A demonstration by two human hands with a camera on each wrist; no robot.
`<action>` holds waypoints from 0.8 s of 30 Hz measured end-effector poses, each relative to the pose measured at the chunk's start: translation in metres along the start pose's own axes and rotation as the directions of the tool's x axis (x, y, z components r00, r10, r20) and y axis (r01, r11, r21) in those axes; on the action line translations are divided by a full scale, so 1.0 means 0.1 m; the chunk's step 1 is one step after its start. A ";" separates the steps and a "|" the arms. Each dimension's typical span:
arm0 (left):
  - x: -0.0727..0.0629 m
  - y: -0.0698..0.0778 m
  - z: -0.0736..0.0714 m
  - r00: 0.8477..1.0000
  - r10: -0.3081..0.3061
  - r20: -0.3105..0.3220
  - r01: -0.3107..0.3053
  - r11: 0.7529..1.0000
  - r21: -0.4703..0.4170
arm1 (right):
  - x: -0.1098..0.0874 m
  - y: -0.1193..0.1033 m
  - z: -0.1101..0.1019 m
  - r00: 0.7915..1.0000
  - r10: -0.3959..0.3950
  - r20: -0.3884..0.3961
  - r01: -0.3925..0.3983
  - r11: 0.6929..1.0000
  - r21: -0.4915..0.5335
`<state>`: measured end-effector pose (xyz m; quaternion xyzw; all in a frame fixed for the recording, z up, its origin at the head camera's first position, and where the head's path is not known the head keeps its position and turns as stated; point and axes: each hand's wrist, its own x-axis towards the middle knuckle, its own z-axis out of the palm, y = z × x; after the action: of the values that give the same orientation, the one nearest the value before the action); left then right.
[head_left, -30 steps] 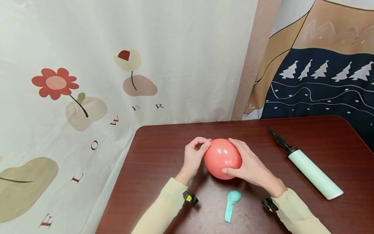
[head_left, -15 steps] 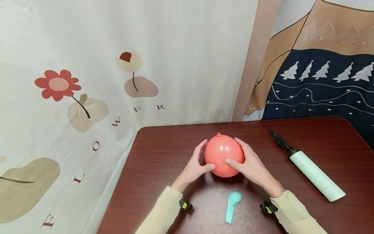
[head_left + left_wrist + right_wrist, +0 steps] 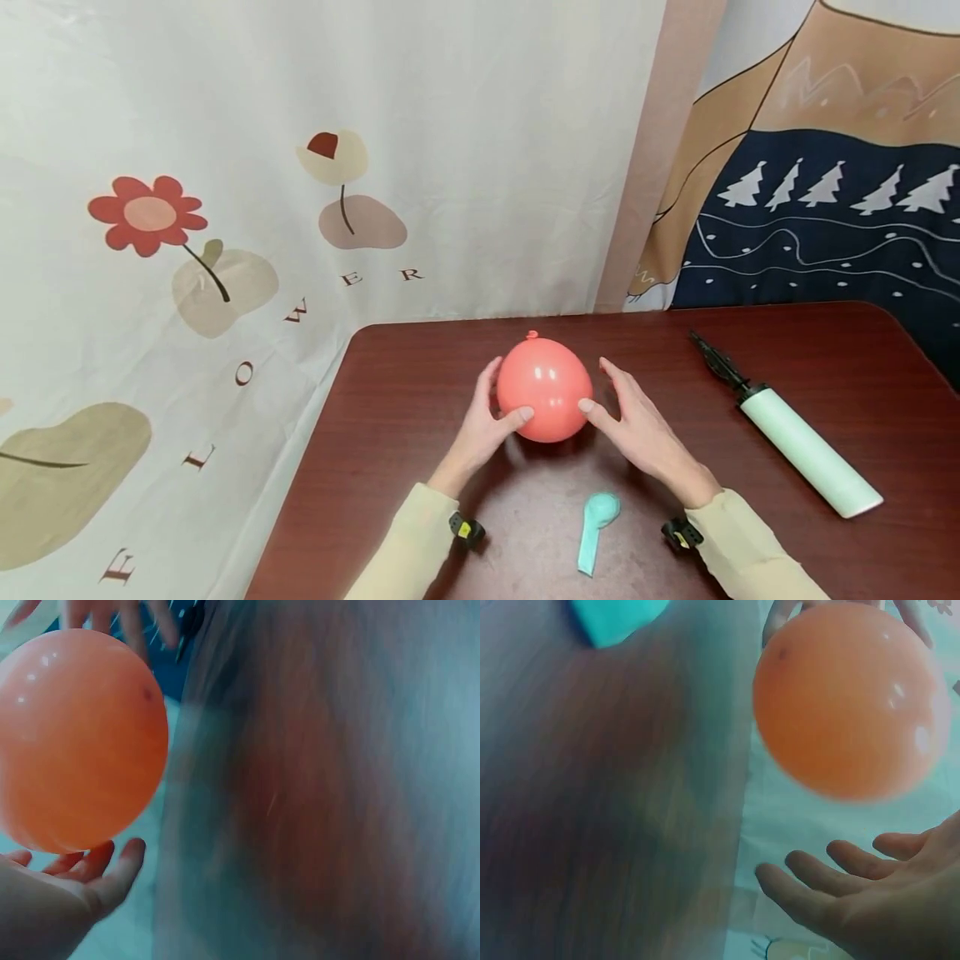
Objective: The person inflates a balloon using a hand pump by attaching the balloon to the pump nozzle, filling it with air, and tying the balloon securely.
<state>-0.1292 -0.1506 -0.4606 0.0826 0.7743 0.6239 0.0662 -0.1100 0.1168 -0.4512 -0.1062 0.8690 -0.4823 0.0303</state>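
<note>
My left hand (image 3: 475, 427) cups glossy, round coral-red rubber balloon (image 3: 545, 392), fingers curved wide, probably because slick bulge suits cradling; my right hand (image 3: 643, 425): fingers wide, holding nothing.

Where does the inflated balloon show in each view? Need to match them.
Head: inflated balloon, right of centre, below mid-height.
Left wrist: inflated balloon, upper left.
Right wrist: inflated balloon, upper right.
Shared landmark: right hand, right of it in head, top left in left wrist, lower right in right wrist.
</note>
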 end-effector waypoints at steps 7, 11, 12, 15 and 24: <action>0.09 0.00 -0.45 0.986 -0.064 -0.153 0.086 0.986 0.141 | -0.10 0.12 -0.10 0.999 -0.016 -0.032 0.014 0.997 -0.078; 0.13 -0.01 -0.73 0.968 -0.080 -0.238 0.135 0.965 0.226 | -0.12 0.16 -0.14 0.999 -0.001 -0.035 -0.003 0.994 -0.109; 0.15 -0.01 -0.80 0.962 -0.083 -0.259 0.150 0.956 0.252 | -0.12 0.16 -0.14 0.999 0.002 -0.035 -0.006 0.993 -0.115; 0.20 -0.01 -1.02 0.946 -0.112 -0.304 0.213 0.921 0.325 | -0.14 0.16 -0.17 0.999 0.005 -0.039 -0.010 0.991 -0.131; 0.27 -0.04 -1.44 0.916 -0.267 -0.301 0.350 0.897 0.270 | -0.16 0.18 -0.22 0.999 0.018 -0.034 -0.023 0.988 -0.153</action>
<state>-0.1854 -0.2836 -0.4341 -0.1138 0.8697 0.4777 0.0503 -0.1002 0.1478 -0.4557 -0.0913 0.9050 -0.4153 0.0131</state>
